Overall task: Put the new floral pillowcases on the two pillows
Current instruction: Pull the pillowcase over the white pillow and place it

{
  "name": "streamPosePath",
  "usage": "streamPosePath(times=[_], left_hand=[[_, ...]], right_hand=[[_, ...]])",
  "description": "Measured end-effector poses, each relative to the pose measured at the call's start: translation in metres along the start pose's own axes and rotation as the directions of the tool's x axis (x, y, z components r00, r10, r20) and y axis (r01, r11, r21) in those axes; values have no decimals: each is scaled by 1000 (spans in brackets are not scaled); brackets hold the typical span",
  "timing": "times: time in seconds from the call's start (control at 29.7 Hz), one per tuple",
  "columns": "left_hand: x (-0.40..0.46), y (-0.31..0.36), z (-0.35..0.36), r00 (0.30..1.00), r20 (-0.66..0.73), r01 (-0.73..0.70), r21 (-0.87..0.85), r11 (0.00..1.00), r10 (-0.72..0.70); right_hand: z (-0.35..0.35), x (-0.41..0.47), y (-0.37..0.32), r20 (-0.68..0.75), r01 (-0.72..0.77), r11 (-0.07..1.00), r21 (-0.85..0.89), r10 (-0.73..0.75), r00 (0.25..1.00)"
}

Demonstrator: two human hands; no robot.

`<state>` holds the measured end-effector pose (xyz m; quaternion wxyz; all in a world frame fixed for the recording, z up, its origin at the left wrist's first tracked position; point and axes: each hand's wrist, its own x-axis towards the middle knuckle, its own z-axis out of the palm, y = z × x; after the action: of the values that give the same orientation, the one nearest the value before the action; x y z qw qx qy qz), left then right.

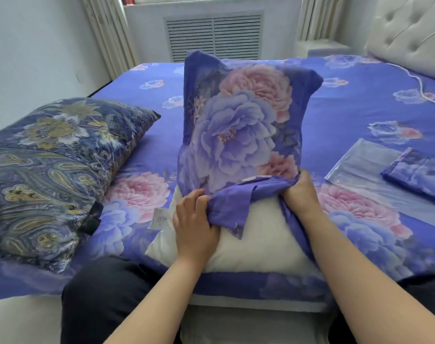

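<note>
The floral pillowcase point(241, 130) stands upright near the front edge of the bed point(360, 115), pulled over the far part of a white pillow point(248, 244); the near part of the pillow is bare and lies at the front edge, with a small label point(160, 218) at its left corner. The left hand point(194, 224) has its fingers curled into the bunched hem on the left side, and the right hand point(302, 194) grips the hem on the right side, so both hands hold cloth and neither is free.

To do this step well, I think both hands should draw the hem toward the front edge evenly, a little on each side in turn, and the far corners of the pillow should be seated in the case corners first (the top right corner looks a bit slack).

Counted: two pillows, the white one and one in a dark paisley cover point(50, 175) at the left edge. Two new cases, one on the pillow and one folded pillowcase point(417, 175) near the right edge, resting on a clear plastic bag point(360, 162). One bag, two hands.
</note>
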<state>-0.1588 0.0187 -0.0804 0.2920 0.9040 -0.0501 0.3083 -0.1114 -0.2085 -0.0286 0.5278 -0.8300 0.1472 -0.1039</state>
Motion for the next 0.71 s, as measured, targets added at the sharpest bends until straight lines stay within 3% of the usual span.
streamPosePath(times=[0.1,0.24,0.3,0.34,0.4,0.44,0.47,0.57,0.71], left_hand=[[4,6,9,995,-29,96,-61,994,-98],[19,2,20,968,-196,135,-116,984,-156],[36,-3,24,963,-208,147,-124,981,-171],[47,-5,25,968,-191,143,-123,982,-165],[61,-3,30,984,-148,93,-64,994,-102],[64,-2,33,990,-131,52,-31,998,-55],[67,0,35,993,-113,17,-35,999,-21],[64,-6,39,993,-114,-35,-193,981,13],[47,-18,32,995,-89,-77,-304,949,52]], right_hand=[[7,11,-26,-71,283,958,-42,-285,956],[23,17,-71,-164,593,804,-50,-592,789],[28,28,-74,-175,595,792,-134,-610,773],[27,38,-69,-173,526,821,-224,-564,807],[22,60,-53,-140,258,867,-426,-345,928],[19,65,-42,-124,171,841,-514,-270,955],[17,65,-32,-123,165,790,-591,-290,949],[15,50,-7,-68,397,656,-642,-565,822],[19,12,5,-42,479,705,-523,-582,812]])
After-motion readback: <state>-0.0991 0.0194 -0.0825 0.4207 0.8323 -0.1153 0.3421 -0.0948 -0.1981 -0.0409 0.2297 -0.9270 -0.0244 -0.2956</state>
